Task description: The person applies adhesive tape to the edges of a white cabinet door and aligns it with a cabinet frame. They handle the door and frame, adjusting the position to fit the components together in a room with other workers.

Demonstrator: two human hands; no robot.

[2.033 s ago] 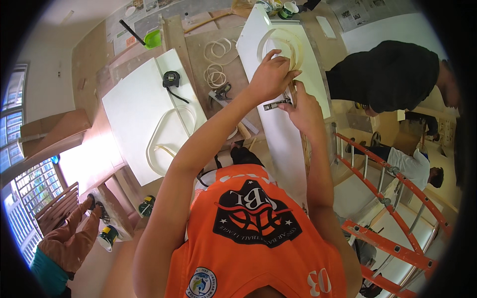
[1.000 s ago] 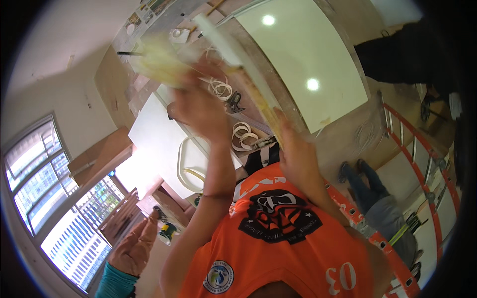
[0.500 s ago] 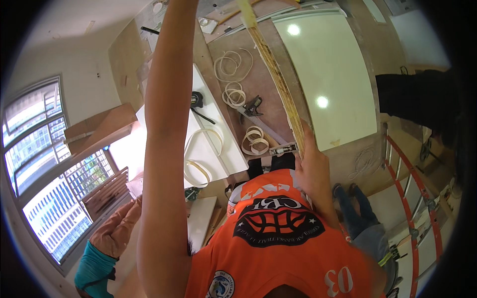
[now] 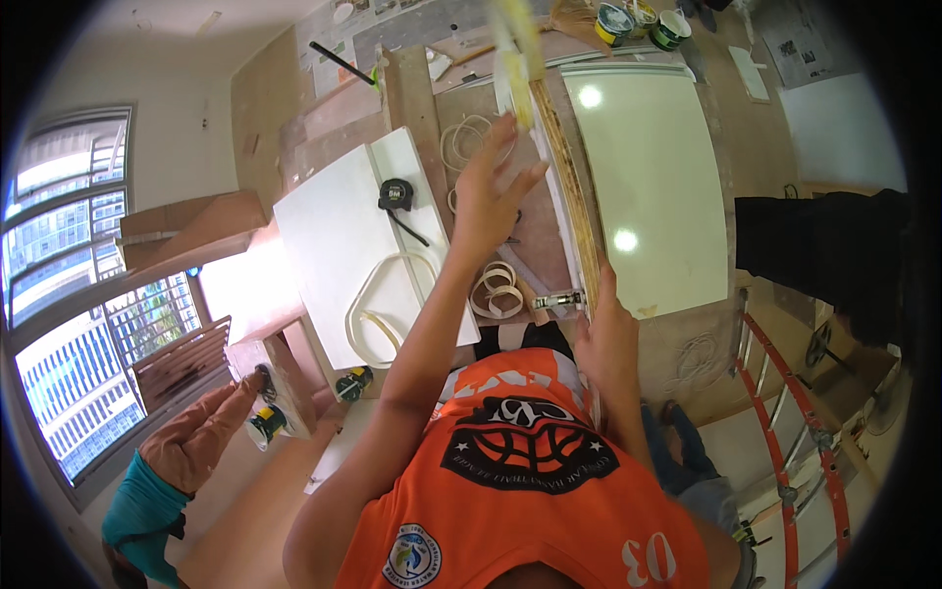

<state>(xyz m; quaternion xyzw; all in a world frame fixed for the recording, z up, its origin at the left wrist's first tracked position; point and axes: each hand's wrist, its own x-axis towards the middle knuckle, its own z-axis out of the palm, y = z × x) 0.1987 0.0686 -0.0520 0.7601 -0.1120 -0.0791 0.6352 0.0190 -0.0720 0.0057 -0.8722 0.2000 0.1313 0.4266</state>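
A long narrow panel (image 4: 561,157) stands on edge in front of me, its rough yellowish-brown edge facing up. My right hand (image 4: 610,339) grips its near end. My left hand (image 4: 491,191) is raised just left of the panel, fingers spread, holding nothing. At the panel's far end, a pale yellow strip (image 4: 518,83) is smeared by motion; how it is attached cannot be made out. A metal hinge (image 4: 559,299) sits by the near end. Coils of pale edge banding (image 4: 498,294) lie left of the panel.
Left is a white board (image 4: 329,236) bearing a tape measure (image 4: 395,194) and a strip loop. A glossy white panel (image 4: 653,187) lies right. Paint tubs (image 4: 670,31) stand far back. A red ladder (image 4: 785,432) is right. One co-worker in teal (image 4: 147,515) is lower left; another's jeans (image 4: 677,452) show lower right.
My left arm has drawn back from the far end, bringing the hand into view with fingers spread. My right hand still holds the panel's near end. The co-worker at left has shifted.
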